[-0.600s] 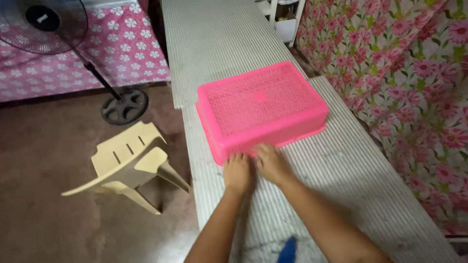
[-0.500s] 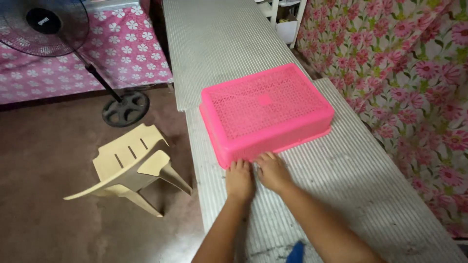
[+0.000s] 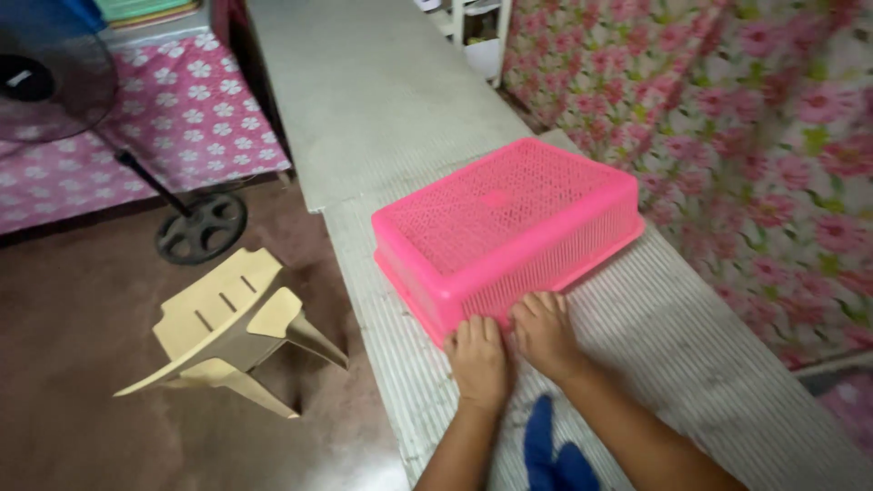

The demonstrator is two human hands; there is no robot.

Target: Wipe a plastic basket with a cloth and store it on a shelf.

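Pink perforated plastic basket [image 3: 506,234] lies upturned on the ribbed grey table [image 3: 655,336]. Left hand [image 3: 479,360] and right hand [image 3: 544,329] press flat, fingers together, against its near rim (nothing pinched); keep pressure even.

fan [image 3: 41,77] cut off, fingertips perhaps hidden

tipped beige plastic chair [image 3: 227,332] lies on the brown floor [image 3: 82,300] at nine o'clock; fan base [image 3: 200,227] at ten; floral curtain [image 3: 773,136] at two.
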